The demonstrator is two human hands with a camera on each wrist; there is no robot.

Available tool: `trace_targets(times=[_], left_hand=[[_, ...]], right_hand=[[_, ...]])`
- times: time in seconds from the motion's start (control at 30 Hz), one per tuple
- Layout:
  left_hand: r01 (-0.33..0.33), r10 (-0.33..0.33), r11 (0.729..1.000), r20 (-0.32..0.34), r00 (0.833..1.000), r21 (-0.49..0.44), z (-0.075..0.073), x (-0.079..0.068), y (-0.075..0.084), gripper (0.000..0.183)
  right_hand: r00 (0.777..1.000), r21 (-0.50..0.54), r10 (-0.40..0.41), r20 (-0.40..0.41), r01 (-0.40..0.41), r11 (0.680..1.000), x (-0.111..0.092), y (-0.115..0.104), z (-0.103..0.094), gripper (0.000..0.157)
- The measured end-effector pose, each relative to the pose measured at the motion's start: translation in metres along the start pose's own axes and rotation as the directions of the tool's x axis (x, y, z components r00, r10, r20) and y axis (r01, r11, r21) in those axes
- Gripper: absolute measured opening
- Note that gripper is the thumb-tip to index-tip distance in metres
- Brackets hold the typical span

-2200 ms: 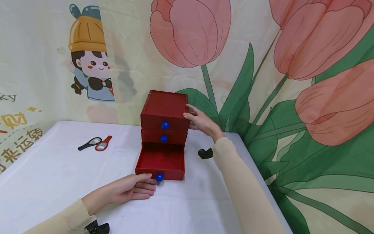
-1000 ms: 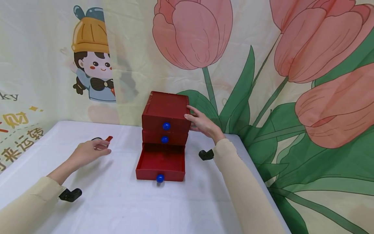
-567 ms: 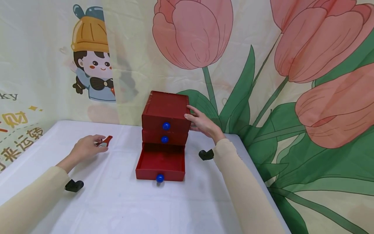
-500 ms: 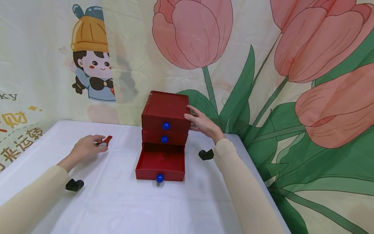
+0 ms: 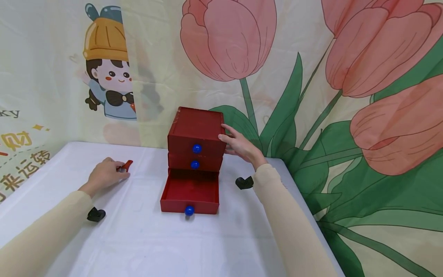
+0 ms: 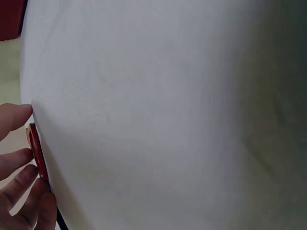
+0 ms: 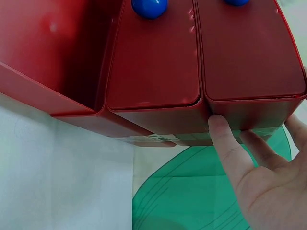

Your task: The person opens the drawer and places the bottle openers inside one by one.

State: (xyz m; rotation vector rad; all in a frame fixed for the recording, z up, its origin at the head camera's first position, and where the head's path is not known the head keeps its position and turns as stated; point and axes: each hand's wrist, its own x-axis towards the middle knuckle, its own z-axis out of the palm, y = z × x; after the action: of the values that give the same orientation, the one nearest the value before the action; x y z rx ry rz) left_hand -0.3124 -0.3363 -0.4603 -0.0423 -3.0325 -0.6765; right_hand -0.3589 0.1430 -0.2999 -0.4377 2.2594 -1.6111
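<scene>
My left hand [image 5: 105,175] is low over the table at the far left, thumb and fingers spread around a small red tool [image 5: 127,166] with an oval loop and short handle. In the left wrist view its fingertips touch the red loop [image 6: 37,151], and the thumb is just apart from it. A dark strip [image 6: 61,221] shows below; the black look-alike is hidden in the head view. My right hand [image 5: 242,145] rests straight fingers against the right side of a red drawer cabinet [image 5: 199,123]. Its bottom drawer [image 5: 190,190] is pulled out, with nothing inside.
Blue round knobs [image 5: 189,210] stick out from the drawer fronts. A white cloth covers the table [image 5: 138,238]. Behind stands a wall hanging [image 5: 228,42] with tulips and a cartoon figure.
My left hand has left the bottom drawer's front, crossed to the small tools at the far left and lately shifted slightly right over them. The right hand has stayed at the cabinet.
</scene>
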Motion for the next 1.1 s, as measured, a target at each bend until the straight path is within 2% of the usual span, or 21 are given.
trace_targets(times=[0.23,0.47,0.67,0.9,1.1], left_hand=[[-0.013,0.013,1.000,-0.012,1.000,-0.010,0.004,0.006,0.001,0.053],[-0.084,0.085,0.996,0.038,0.996,-0.038,0.002,0.007,0.006,0.043],[-0.089,0.094,0.994,0.089,0.992,-0.065,0.001,0.005,0.014,0.043],[-0.160,0.162,0.987,0.089,0.983,-0.031,0.004,0.001,0.028,0.042],[-0.237,0.235,0.972,0.075,0.969,0.009,0.000,-0.004,0.046,0.036]], right_hand=[[1.000,0.004,-0.001,0.004,0.001,1.000,0.000,-0.002,0.000,0.073],[1.000,0.011,0.001,0.003,-0.001,1.000,0.000,-0.001,-0.001,0.072],[1.000,0.011,0.006,0.005,-0.006,1.000,0.000,0.000,0.000,0.072],[1.000,0.011,0.001,0.006,-0.001,1.000,0.000,0.000,0.000,0.073],[1.000,0.008,0.002,0.003,-0.002,1.000,0.001,0.001,-0.001,0.073]])
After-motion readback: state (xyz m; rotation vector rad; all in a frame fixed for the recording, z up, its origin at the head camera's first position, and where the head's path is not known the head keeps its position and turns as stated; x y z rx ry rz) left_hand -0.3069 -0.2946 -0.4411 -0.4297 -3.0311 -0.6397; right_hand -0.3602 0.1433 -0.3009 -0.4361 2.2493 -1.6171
